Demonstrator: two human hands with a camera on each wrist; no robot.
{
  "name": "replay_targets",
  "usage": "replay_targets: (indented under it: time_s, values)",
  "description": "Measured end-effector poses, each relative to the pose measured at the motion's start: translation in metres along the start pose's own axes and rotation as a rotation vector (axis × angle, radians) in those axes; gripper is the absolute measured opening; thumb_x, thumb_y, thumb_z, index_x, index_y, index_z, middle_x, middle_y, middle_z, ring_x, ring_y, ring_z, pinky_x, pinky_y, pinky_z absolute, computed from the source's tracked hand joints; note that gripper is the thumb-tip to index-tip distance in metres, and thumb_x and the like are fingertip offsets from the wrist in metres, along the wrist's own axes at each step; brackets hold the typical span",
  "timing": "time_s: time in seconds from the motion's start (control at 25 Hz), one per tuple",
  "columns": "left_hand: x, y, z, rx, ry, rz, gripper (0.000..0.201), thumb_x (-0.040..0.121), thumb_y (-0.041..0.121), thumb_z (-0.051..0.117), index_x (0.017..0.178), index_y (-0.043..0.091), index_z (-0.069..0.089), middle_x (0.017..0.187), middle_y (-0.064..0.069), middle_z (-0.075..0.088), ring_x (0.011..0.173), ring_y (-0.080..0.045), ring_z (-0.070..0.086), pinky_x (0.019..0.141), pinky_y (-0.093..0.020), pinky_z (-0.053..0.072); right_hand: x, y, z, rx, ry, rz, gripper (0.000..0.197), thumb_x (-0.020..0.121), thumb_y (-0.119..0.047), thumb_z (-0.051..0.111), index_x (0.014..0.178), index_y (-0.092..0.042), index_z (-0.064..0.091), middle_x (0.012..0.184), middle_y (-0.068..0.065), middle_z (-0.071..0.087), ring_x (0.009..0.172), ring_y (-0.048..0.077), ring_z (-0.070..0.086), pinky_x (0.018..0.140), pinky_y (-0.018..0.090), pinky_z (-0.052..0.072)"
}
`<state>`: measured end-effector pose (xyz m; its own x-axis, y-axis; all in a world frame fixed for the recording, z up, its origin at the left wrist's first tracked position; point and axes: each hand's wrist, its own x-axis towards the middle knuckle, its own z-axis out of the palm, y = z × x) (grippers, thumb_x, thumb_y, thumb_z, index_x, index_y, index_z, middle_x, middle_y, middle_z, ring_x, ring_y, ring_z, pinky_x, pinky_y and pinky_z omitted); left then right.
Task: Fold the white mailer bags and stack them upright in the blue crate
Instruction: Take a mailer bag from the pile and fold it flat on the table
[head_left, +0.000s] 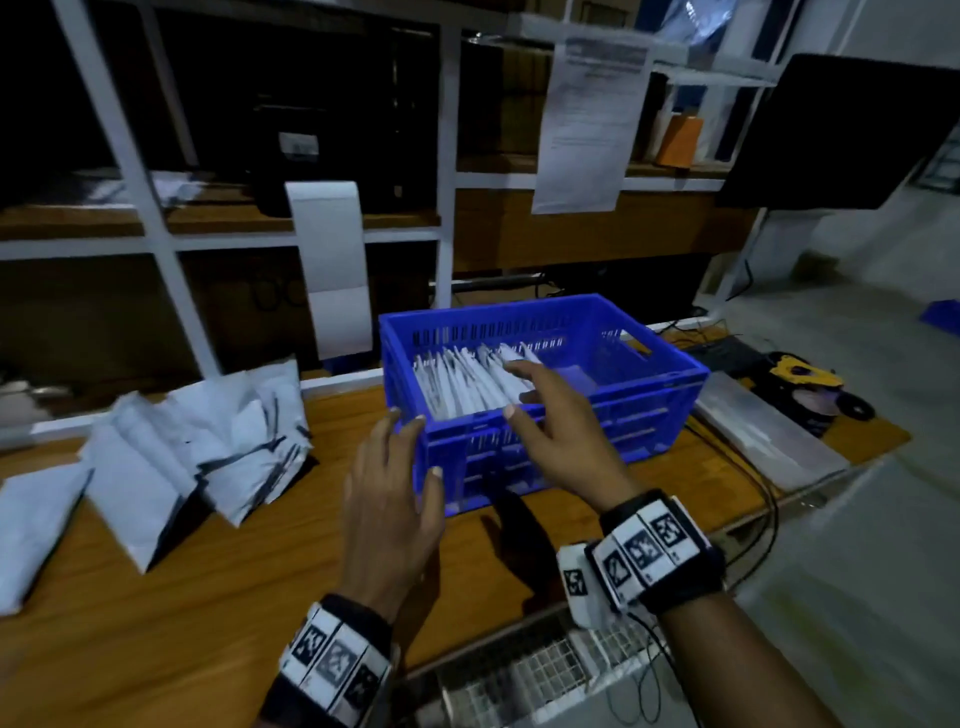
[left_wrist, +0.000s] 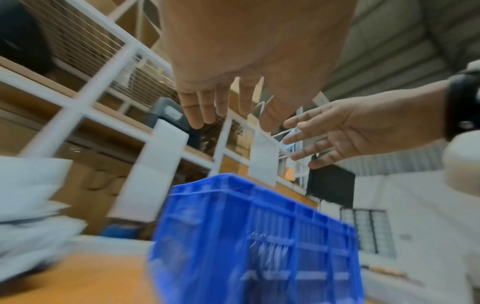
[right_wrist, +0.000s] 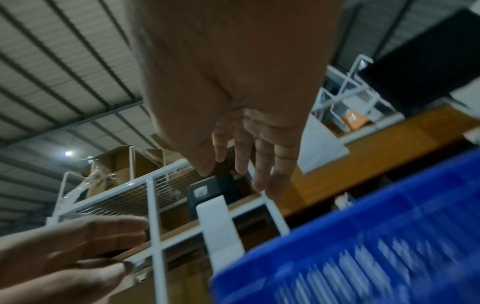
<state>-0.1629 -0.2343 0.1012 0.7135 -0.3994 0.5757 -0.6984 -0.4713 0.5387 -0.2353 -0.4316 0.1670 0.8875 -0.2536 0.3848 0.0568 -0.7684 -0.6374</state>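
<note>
Landmark: blue crate (head_left: 540, 384), standing on the wooden worktop (head_left: 208, 582).

Crate holds a row of folded mailer bags (head_left: 467, 382) standing on edge, packed toward its left end; the right end is bare. Likely reason: stacking on edge from one end lets each new bag lean on the row and leaves room to add more.

Loose pile of white mailer bags (head_left: 171, 447) lies left of the crate, well apart from it, some overlapping and slumped. Judged as the unfolded supply, kept within reach of the left hand.

Right hand (head_left: 561, 431) hovers over the crate's near wall, fingers spread wide and straight, holding nothing; fingertips reach over the right end of the row. Contact with the bags cannot be told.

Left hand (head_left: 389, 509) is in front of the crate's near-left corner, fingers straight and relaxed, also holding nothing. Both wrist views confirm bare palms.

Step judged: between bags, next one not yet picked.

Behind the crate: white metal shelving (head_left: 135, 171) with wooden shelves, a hanging paper sheet (head_left: 587, 124). Right of the crate: dark monitor (head_left: 852, 135), yellow tape dispenser (head_left: 800, 371). Lighting dim; wrist views blurred.
</note>
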Motion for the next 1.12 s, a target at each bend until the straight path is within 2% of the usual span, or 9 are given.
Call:
replay_targets:
  time_s: [0.2, 0.32, 0.4, 0.52, 0.68, 0.76, 0.88, 0.96, 1.12]
  values:
    - [-0.083, -0.051, -0.056, 0.022, -0.053, -0.109, 0.056, 0.093, 0.017, 0.067, 0.145, 0.016, 0.046, 0.152, -0.011, 0.041, 0.136, -0.03, 0.042, 0.103, -0.042, 0.039, -0.058, -0.035, 0.082, 0.159, -0.037, 0.022, 0.047, 0.1, -0.024, 0.055, 0.145, -0.027, 0.043, 0.145, -0.007, 0.049, 0.12, 0.012, 0.055, 0.095, 0.032, 0.049]
    - [-0.111, -0.078, -0.09, 0.032, -0.051, -0.146, 0.05, 0.096, 0.027, 0.059, 0.143, 0.015, 0.046, 0.148, -0.011, 0.042, 0.133, -0.032, 0.043, 0.098, -0.044, 0.041, -0.074, -0.062, 0.119, 0.198, -0.091, 0.052, 0.048, 0.1, -0.025, 0.057, 0.145, -0.027, 0.043, 0.143, -0.005, 0.048, 0.112, 0.011, 0.058, 0.088, 0.032, 0.05]
    - [-0.127, -0.103, -0.109, 0.036, -0.074, -0.189, 0.053, 0.094, 0.031, 0.053, 0.143, 0.014, 0.046, 0.148, -0.011, 0.042, 0.133, -0.031, 0.042, 0.098, -0.043, 0.04, -0.079, -0.081, 0.143, 0.214, -0.169, 0.095, 0.049, 0.101, -0.024, 0.056, 0.147, -0.028, 0.041, 0.145, -0.005, 0.045, 0.111, 0.01, 0.057, 0.09, 0.031, 0.05]
    - [-0.134, -0.147, -0.133, 0.051, -0.03, -0.253, 0.054, 0.093, 0.033, 0.052, 0.143, 0.013, 0.046, 0.149, -0.012, 0.041, 0.135, -0.033, 0.042, 0.102, -0.048, 0.042, -0.071, -0.101, 0.169, 0.218, -0.235, 0.092, 0.049, 0.101, -0.026, 0.055, 0.147, -0.031, 0.038, 0.144, -0.011, 0.042, 0.111, 0.009, 0.056, 0.091, 0.03, 0.05]
    - [-0.125, -0.231, -0.182, 0.186, -0.013, -0.313, 0.053, 0.094, 0.028, 0.059, 0.141, 0.007, 0.049, 0.145, -0.019, 0.045, 0.13, -0.037, 0.044, 0.099, -0.05, 0.043, -0.033, -0.131, 0.22, 0.21, -0.276, 0.113, 0.049, 0.101, -0.027, 0.056, 0.147, -0.032, 0.039, 0.141, -0.015, 0.04, 0.114, 0.007, 0.053, 0.088, 0.019, 0.046]
    - [-0.12, -0.277, -0.2, 0.296, -0.07, -0.339, 0.055, 0.092, 0.025, 0.065, 0.141, 0.005, 0.05, 0.144, -0.024, 0.047, 0.129, -0.041, 0.045, 0.098, -0.054, 0.045, -0.014, -0.145, 0.254, 0.227, -0.282, 0.124, 0.047, 0.101, -0.026, 0.057, 0.145, -0.03, 0.042, 0.142, -0.012, 0.04, 0.114, 0.011, 0.055, 0.09, 0.027, 0.051]
    - [-0.107, -0.344, -0.218, 0.419, -0.196, -0.55, 0.07, 0.087, 0.03, 0.07, 0.147, 0.006, 0.041, 0.146, -0.024, 0.044, 0.132, -0.043, 0.043, 0.102, -0.059, 0.042, 0.007, -0.16, 0.313, 0.234, -0.36, 0.2, 0.045, 0.101, -0.026, 0.057, 0.144, -0.026, 0.044, 0.132, -0.005, 0.046, 0.1, 0.015, 0.062, 0.079, 0.032, 0.052]
    - [-0.096, -0.38, -0.222, 0.408, -0.223, -0.669, 0.083, 0.087, 0.039, 0.07, 0.151, 0.005, 0.031, 0.146, -0.023, 0.043, 0.133, -0.042, 0.042, 0.105, -0.059, 0.039, 0.008, -0.163, 0.348, 0.245, -0.445, 0.232, 0.043, 0.1, -0.026, 0.058, 0.142, -0.023, 0.048, 0.128, 0.0, 0.053, 0.089, 0.007, 0.059, 0.078, 0.03, 0.048]
    - [-0.08, -0.423, -0.219, 0.256, -0.168, -0.731, 0.087, 0.083, 0.057, 0.064, 0.146, 0.006, 0.031, 0.14, -0.021, 0.05, 0.127, -0.043, 0.048, 0.1, -0.065, 0.04, -0.007, -0.169, 0.405, 0.224, -0.649, 0.303, 0.042, 0.098, -0.03, 0.06, 0.139, -0.022, 0.051, 0.141, 0.001, 0.055, 0.127, 0.015, 0.052, 0.107, 0.036, 0.045]
